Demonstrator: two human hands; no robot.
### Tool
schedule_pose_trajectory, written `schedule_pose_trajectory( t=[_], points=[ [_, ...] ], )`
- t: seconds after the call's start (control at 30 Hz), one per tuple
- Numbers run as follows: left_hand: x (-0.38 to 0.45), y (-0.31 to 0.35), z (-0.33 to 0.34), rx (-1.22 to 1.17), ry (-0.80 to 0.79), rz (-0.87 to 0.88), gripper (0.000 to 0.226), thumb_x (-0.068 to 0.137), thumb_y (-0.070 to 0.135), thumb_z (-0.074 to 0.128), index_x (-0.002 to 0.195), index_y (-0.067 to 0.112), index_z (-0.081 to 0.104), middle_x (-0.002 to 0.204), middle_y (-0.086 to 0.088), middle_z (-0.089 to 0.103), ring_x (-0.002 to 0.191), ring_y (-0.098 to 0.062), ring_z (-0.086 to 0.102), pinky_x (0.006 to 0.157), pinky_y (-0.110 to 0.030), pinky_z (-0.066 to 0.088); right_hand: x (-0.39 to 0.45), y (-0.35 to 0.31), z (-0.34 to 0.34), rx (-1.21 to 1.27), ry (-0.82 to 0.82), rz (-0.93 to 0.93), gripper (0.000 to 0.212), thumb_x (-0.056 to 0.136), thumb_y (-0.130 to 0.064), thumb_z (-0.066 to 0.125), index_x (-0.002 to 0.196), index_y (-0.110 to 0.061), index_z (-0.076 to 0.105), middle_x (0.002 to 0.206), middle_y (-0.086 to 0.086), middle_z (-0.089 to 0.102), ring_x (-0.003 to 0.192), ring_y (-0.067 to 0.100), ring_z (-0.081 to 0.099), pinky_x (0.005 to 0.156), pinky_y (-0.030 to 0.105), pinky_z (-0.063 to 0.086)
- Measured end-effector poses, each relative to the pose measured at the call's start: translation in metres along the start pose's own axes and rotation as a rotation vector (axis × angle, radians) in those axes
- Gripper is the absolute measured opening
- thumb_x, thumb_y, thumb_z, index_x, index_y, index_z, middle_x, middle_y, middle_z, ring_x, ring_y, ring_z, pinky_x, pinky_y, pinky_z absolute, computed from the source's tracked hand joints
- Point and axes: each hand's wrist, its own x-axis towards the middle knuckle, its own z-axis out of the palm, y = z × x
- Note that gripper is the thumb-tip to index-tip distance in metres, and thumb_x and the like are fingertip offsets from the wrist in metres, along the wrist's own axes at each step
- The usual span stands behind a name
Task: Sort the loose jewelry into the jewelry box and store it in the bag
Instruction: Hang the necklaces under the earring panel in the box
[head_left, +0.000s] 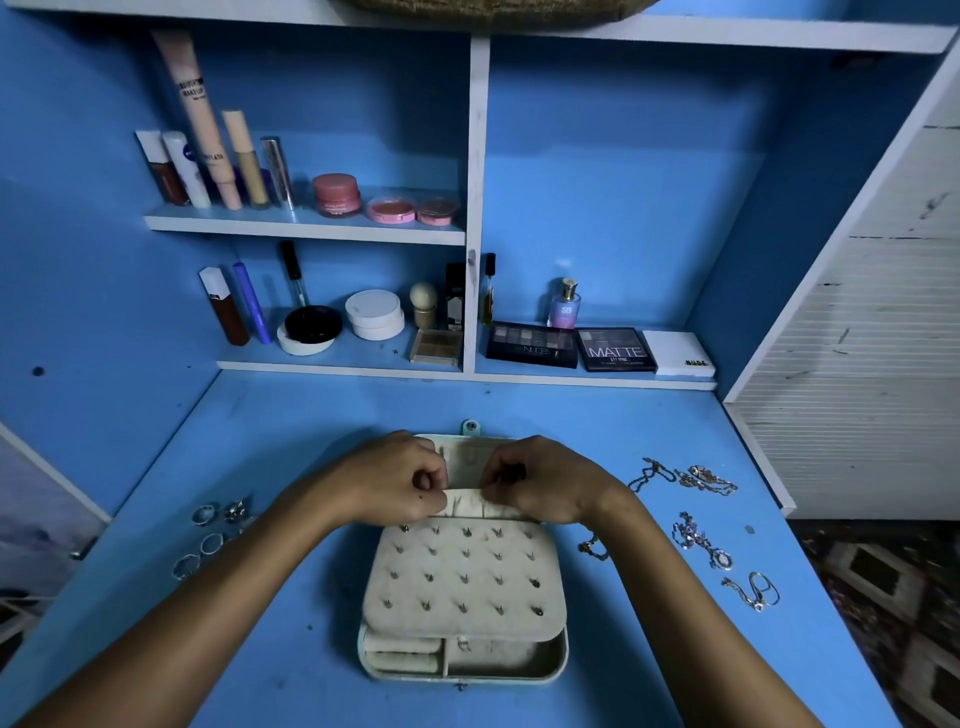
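An open cream jewelry box (462, 660) lies on the blue desk, its lid folded away from me. A padded panel (462, 577) studded with several earrings covers most of the base. My left hand (400, 480) and my right hand (540, 480) both pinch the cream fabric pocket (470, 503) at the lid's hinge edge. Several rings (210, 530) lie loose left of the box. Several chains and necklaces (696, 525) lie to its right. No bag is in view.
Shelves at the back hold cosmetics: tubes and jars (291, 182), compacts (363, 317), a perfume bottle (563, 304) and eyeshadow palettes (597, 348). A white slatted panel (857, 338) stands at the right. The desk edge drops off on the left.
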Motion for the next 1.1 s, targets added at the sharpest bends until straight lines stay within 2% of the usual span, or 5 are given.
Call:
schedule_pose_trajectory(
  t=[0.23, 0.4, 0.73, 0.9, 1.1],
  points=[
    [0.004, 0.005, 0.002, 0.131, 0.001, 0.01, 0.03, 0.08, 0.038, 0.057, 0.057, 0.02, 0.051, 0.067, 0.008, 0.056, 0.082, -0.001, 0.044, 0.066, -0.023, 0.033, -0.001, -0.002, 0.0, -0.002, -0.003, 0.006, 0.009, 0.092, -0.026, 0.063, 0.087, -0.033, 0.068, 0.094, -0.011, 0.066, 0.085, 0.005, 0.059, 0.069, 0.017, 0.043],
    [0.004, 0.007, 0.004, 0.156, 0.001, 0.035, 0.038, 0.074, 0.043, 0.05, 0.062, 0.006, 0.05, 0.071, -0.008, 0.059, 0.079, -0.015, 0.053, 0.065, -0.029, 0.041, -0.001, -0.002, 0.003, -0.026, 0.019, -0.002, 0.007, 0.091, -0.024, 0.065, 0.089, -0.028, 0.071, 0.093, -0.011, 0.067, 0.088, 0.008, 0.061, 0.074, 0.018, 0.047],
    [0.002, 0.005, 0.004, 0.121, 0.1, 0.055, 0.018, 0.076, 0.031, 0.066, 0.067, 0.031, 0.051, 0.07, 0.016, 0.054, 0.079, 0.001, 0.046, 0.063, -0.02, 0.036, -0.002, -0.004, 0.011, -0.039, 0.171, 0.049, 0.014, 0.085, -0.013, 0.072, 0.084, -0.026, 0.074, 0.091, -0.008, 0.072, 0.088, 0.009, 0.066, 0.081, 0.027, 0.057],
    [0.013, 0.016, 0.001, 0.042, 0.105, 0.086, 0.012, 0.08, 0.029, 0.066, 0.07, 0.03, 0.059, 0.075, 0.015, 0.057, 0.077, 0.0, 0.053, 0.07, -0.027, 0.048, -0.015, 0.008, 0.004, 0.031, 0.313, -0.011, 0.009, 0.086, -0.011, 0.072, 0.09, -0.019, 0.075, 0.077, -0.015, 0.065, 0.069, -0.005, 0.058, 0.061, 0.003, 0.041],
    [0.041, 0.059, 0.0, -0.048, 0.159, 0.207, 0.007, 0.087, 0.026, 0.065, 0.084, 0.021, 0.069, 0.081, 0.011, 0.062, 0.079, -0.004, 0.055, 0.072, -0.024, 0.046, -0.048, 0.041, -0.017, 0.09, 0.545, 0.043, 0.009, 0.086, -0.013, 0.074, 0.082, -0.021, 0.075, 0.073, -0.016, 0.066, 0.069, -0.015, 0.056, 0.063, 0.002, 0.039]
  ],
)
